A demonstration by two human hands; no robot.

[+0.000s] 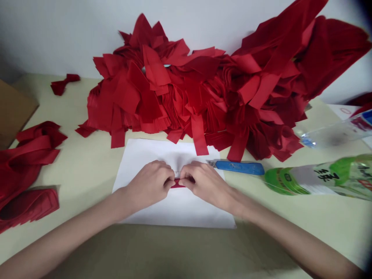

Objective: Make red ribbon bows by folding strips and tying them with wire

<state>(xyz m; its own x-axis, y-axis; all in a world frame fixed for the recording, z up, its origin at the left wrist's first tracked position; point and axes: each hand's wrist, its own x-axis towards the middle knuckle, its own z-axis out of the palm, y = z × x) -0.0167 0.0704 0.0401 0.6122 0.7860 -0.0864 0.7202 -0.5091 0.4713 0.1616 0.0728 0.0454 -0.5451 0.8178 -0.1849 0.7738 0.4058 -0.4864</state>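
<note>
Between my two hands is a small red fabric strip (179, 183), pinched at both ends. My left hand (152, 180) has its fingers closed on the strip's left part, and my right hand (203, 181) grips the right part in the same way. Both hands are over a white sheet of paper (174, 215), which has a short dark line with marks just beyond the fingers. Most of the strip is hidden by my fingers. Close to my right hand, a blue utility knife (240, 167) lies with its blade end over the paper's right edge.
A big heap of red fabric strips (186, 93) spreads along the wall. More folded red fabric (31, 155) lies at left, below a red bow (64, 83) and beside a cardboard box (14, 112). At right lie a green-labelled bottle (314, 178) and a clear bottle (334, 133).
</note>
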